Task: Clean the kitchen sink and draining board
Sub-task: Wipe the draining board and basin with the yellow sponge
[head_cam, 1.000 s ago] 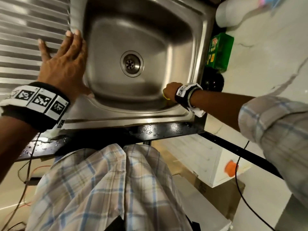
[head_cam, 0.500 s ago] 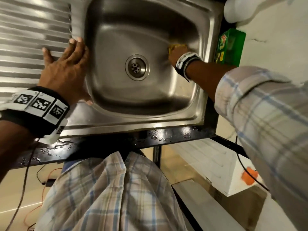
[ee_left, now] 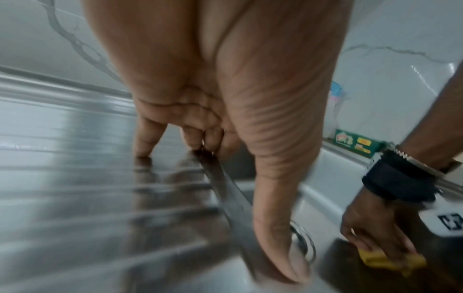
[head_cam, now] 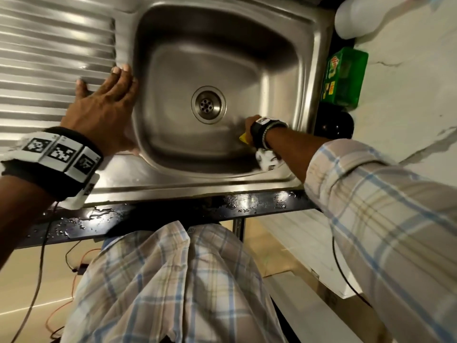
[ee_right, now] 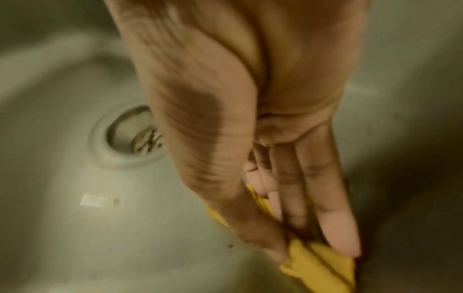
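The steel sink (head_cam: 314,45) has its drain (head_cam: 208,105) in the middle of the basin, and the ribbed draining board (head_cam: 49,58) lies to its left. My right hand (head_cam: 248,126) is down in the basin's near right part, right of the drain. It pinches a yellow cloth (head_cam: 243,138) between thumb and fingers and presses it on the steel (ee_right: 323,265). My left hand (head_cam: 106,95) lies flat on the strip between board and basin, its fingers (ee_left: 145,138) on the board and the thumb hanging over the basin edge.
A green box (head_cam: 343,78) stands on the ledge right of the sink, with a dark round object (head_cam: 333,125) nearer me and a white container (head_cam: 356,18) beyond it. Water drops lie on the black counter edge (head_cam: 247,204) in front. Marble wall tiles back the sink.
My right hand has swept the cloth from the basin's far right wall back toward me, to the near right of the drain. The left hand has stayed on the rim.
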The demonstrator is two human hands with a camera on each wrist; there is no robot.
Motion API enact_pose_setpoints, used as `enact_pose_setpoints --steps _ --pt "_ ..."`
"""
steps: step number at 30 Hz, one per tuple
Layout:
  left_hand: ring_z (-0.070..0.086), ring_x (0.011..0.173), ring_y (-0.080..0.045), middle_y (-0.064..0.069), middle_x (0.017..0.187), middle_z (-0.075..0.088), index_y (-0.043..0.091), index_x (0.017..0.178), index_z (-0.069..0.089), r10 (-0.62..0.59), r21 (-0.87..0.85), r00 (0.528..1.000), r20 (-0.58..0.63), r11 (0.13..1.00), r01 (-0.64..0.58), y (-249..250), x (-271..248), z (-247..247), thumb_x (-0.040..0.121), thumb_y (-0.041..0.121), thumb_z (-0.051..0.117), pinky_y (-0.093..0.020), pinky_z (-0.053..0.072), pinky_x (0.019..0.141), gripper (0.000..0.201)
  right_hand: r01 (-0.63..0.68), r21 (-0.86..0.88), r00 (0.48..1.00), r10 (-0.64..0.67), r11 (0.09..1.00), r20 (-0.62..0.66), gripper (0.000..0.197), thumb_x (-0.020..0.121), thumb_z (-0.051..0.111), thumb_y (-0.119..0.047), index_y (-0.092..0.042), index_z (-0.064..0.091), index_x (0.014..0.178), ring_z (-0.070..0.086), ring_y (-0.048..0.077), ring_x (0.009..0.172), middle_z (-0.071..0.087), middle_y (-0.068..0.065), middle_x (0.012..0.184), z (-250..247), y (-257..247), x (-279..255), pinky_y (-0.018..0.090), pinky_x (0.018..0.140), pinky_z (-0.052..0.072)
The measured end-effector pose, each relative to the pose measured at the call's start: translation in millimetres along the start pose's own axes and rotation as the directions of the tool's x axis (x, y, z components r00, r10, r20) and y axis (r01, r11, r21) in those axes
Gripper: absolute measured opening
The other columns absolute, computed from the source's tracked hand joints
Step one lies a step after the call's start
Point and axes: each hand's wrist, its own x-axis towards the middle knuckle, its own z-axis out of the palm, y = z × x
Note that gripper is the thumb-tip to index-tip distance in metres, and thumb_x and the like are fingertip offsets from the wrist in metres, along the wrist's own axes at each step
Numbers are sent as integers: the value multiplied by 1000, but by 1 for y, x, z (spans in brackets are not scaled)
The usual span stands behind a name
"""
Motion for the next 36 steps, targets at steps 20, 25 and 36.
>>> enact_pose_setpoints --steps 20,25,36 --pt "-20 147 -20 3 161 -20 24 154 -15 -45 36 985 164 999 39 -18 32 -55 15 64 87 -83 14 97 177 33 968 833 528 250 -165 15 71 63 -14 -11 64 85 66 31 74 68 6 82 -43 15 25 34 65 56" --pt "-21 147 -19 4 160 -21 23 154 -15 -61 62 982 180 997 50 -22 35 -45 15 65 87 -83 16 96 177 -46 854 696 630 519 -345 36 84 57 -14 -11 61 120 59 41 112 52 18 130 -58 11 69 45 96 50" --pt "-29 144 -16 8 156 -30 27 151 -23 -100 71 974 202 994 87 -15 36 -48 23 60 90 -80 14 101 174 36 597 763 364 801 -534 38 94 49 -13 -11 62 130 48 39 121 48 16 137 -88 -139 101 50 96 45"
